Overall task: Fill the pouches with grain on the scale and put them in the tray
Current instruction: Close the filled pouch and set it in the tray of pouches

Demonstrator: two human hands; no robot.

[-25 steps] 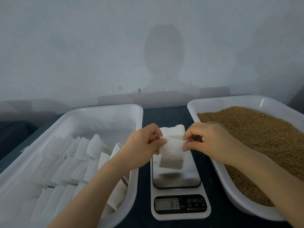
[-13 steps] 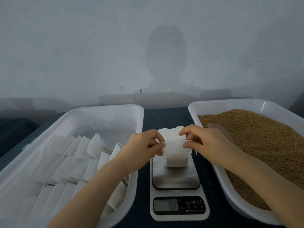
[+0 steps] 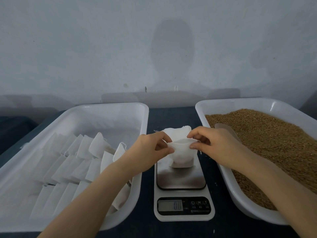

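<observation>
We pinch the pouch point(image 3: 182, 156) rim apart with left hand point(image 3: 151, 152) and right hand point(image 3: 218, 146) fingers point(image 3: 193, 147); slack cloth between them could fold shut, spilling grain point(image 3: 267, 140).

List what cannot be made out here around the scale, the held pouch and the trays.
All in the head view:
1. Scale display: digits too blurred to read.
2. Inside of the pouch, pinched by the left hand and right hand: its cloth hides whether any grain is in it.
3. Scoop in the grain: the right hand covers its near part.
4. Grain tray: cut off by the right frame edge.
</observation>
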